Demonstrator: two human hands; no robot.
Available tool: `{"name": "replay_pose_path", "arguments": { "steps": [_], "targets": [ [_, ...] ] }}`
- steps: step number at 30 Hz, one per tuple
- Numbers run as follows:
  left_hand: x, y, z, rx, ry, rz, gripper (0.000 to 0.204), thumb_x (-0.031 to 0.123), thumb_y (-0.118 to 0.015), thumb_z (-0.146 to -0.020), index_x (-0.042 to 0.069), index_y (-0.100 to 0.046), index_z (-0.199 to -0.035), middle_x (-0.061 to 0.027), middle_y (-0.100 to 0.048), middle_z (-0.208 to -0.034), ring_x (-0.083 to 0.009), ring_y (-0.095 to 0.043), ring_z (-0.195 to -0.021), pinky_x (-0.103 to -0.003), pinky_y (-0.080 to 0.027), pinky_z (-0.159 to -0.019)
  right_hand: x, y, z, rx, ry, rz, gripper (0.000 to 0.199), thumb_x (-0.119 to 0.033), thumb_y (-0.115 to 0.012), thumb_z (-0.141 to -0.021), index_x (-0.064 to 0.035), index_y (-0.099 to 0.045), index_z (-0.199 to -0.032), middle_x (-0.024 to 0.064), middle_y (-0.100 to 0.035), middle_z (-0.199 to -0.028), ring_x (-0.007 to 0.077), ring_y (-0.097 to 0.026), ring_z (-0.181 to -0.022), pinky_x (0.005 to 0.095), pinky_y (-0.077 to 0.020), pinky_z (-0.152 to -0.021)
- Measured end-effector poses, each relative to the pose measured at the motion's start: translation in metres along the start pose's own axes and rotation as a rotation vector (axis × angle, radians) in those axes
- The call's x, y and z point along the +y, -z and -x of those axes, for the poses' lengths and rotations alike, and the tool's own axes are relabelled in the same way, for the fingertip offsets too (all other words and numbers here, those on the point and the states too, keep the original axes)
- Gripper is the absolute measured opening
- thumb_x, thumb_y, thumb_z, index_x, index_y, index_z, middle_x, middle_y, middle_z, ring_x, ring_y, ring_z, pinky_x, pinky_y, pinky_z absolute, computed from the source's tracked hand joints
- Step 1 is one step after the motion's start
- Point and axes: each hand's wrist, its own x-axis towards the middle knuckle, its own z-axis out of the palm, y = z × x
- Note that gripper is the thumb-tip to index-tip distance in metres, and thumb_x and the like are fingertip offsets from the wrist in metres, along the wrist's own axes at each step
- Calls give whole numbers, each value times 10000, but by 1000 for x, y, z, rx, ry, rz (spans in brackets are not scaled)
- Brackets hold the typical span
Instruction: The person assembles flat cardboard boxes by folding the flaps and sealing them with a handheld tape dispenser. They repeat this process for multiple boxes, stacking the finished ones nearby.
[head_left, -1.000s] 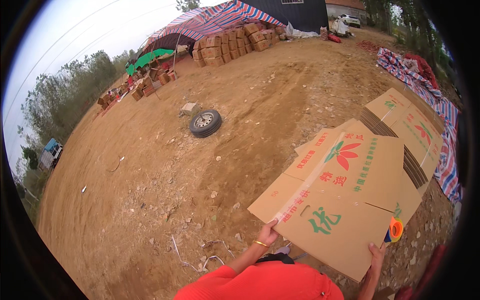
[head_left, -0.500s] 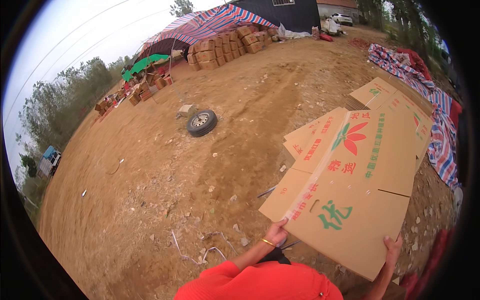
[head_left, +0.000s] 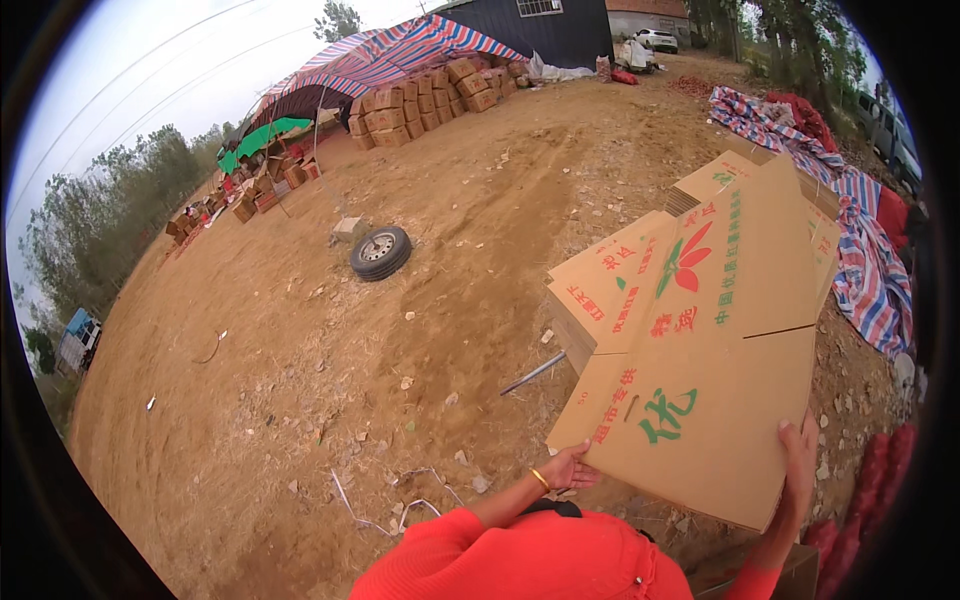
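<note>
A large flattened cardboard box (head_left: pixel 720 400), brown with red and green print, is tilted in front of me. My right hand (head_left: pixel 798 455) grips its right edge, thumb on the upper face. At its lower left corner is my left hand (head_left: pixel 567 468), a yellow bracelet on the wrist. The fingers of this hand are stretched out against the cardboard's edge, not wrapped round it. Behind and partly hidden by the held sheet lies a stack of flattened boxes (head_left: pixel 605 262). A further pile of flat boxes (head_left: pixel 708 180) shows beyond it.
A metal bar (head_left: pixel 533 373) sticks out left of the stack. On the dirt ground lie a wheel with tyre (head_left: pixel 381 253) and a white strap (head_left: pixel 350 500). Striped sheeting (head_left: pixel 868 270) and red mesh sacks (head_left: pixel 868 490) line the right. Stacked cartons (head_left: pixel 390 115) stand under a far awning.
The held box has turned and bent more upright at its far part. My left hand has loosened from a grip into stretched fingers; my right hand has moved up the edge.
</note>
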Motion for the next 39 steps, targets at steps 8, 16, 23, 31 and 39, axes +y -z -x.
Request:
{"name": "replay_pose_path", "arguments": {
  "steps": [8, 16, 23, 31, 39],
  "targets": [
    [71, 16, 63, 456, -258, -1266, 741, 729, -437, -828, 16, -608, -714, -111, -608, -553, -236, -632, -485, -315, -505, -513, -51, -92, -62, -127, 206, -250, 510, -242, -459, -979, 11, -328, -1402, 110, -493, -1304, 164, -488, -1161, 284, -378, -982],
    [222, -161, 157, -112, -1128, -579, 553, 491, -517, -932, 21, -505, -1223, -129, -523, -1244, -218, -507, -1170, -365, -455, -941, -62, -196, -56, -184, 340, -145, 637, -237, -507, -940, 30, -208, -1436, 141, -383, -1370, 179, -367, -1263, 321, -305, -1052],
    [293, -273, 173, -353, -1186, -838, 719, 498, -588, -887, -4, -381, -1358, -165, -425, -1344, -224, -411, -1253, -379, -359, -1027, -61, -243, -52, -157, 477, -121, 731, -197, -537, -920, 36, -99, -1457, 163, -289, -1429, 218, -322, -1313, 345, -264, -1088],
    [312, -280, 168, -398, -1103, -950, 621, 355, -609, -877, 106, -367, -1392, -167, -416, -1353, -231, -409, -1228, -385, -337, -1006, -55, -240, -65, -115, 436, -144, 874, -303, -617, -857, 7, -66, -1460, 176, -210, -1471, 267, -247, -1365, 443, -274, -1072],
    [336, -279, 173, -417, -1335, -1148, 500, 74, -511, -831, 40, -472, -1328, -129, -492, -1295, -169, -554, -1076, -289, -464, -882, -59, -224, -81, -170, 446, 169, 675, -308, -624, -836, -106, -332, -1411, 231, -99, -1534, 333, -112, -1436, 446, -187, -1111]
  ]
}}
